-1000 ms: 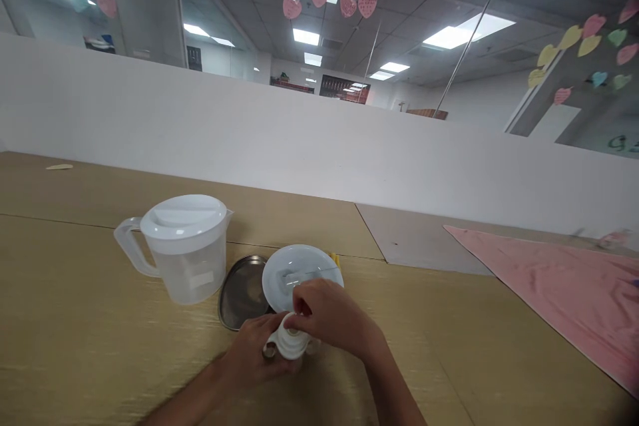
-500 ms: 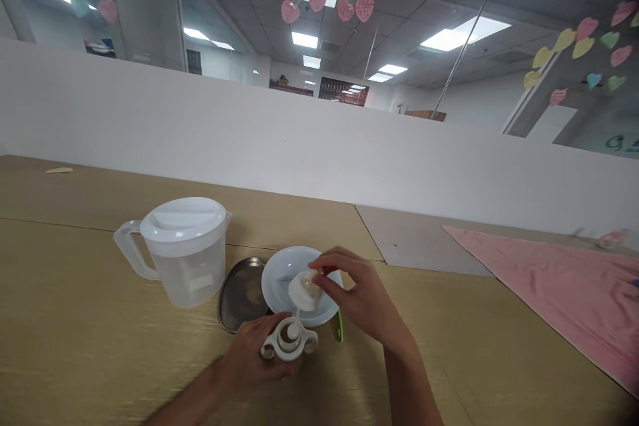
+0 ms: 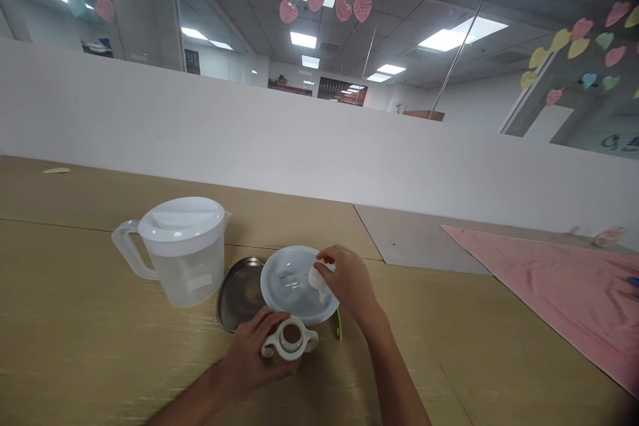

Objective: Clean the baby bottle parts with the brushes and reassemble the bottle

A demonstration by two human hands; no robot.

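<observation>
My left hand [image 3: 253, 351] is wrapped round a white two-handled bottle [image 3: 291, 339], whose round mouth is uncovered. Just beyond it, a white bowl [image 3: 279, 293] stands on the table with something clear inside, too faint to name. Over the bowl's right side, my right hand [image 3: 344, 276] pinches a white bottle cap [image 3: 316, 279] with its fingertips. Left of the bowl lies a dark metal tray [image 3: 242, 296]. A green object [image 3: 339, 325] sticks out from under the bowl's right edge.
A translucent lidded pitcher [image 3: 187, 256] stands at the left, its handle pointing left. On the right a pink cloth [image 3: 549, 286] covers part of the table [image 3: 90, 319]. A white wall with glass above runs behind, and a thin pale piece [image 3: 56, 170] lies far left.
My right hand has moved the cap away from the bottle, forward over the bowl, leaving the bottle's mouth uncovered. My left hand has stayed round the bottle.
</observation>
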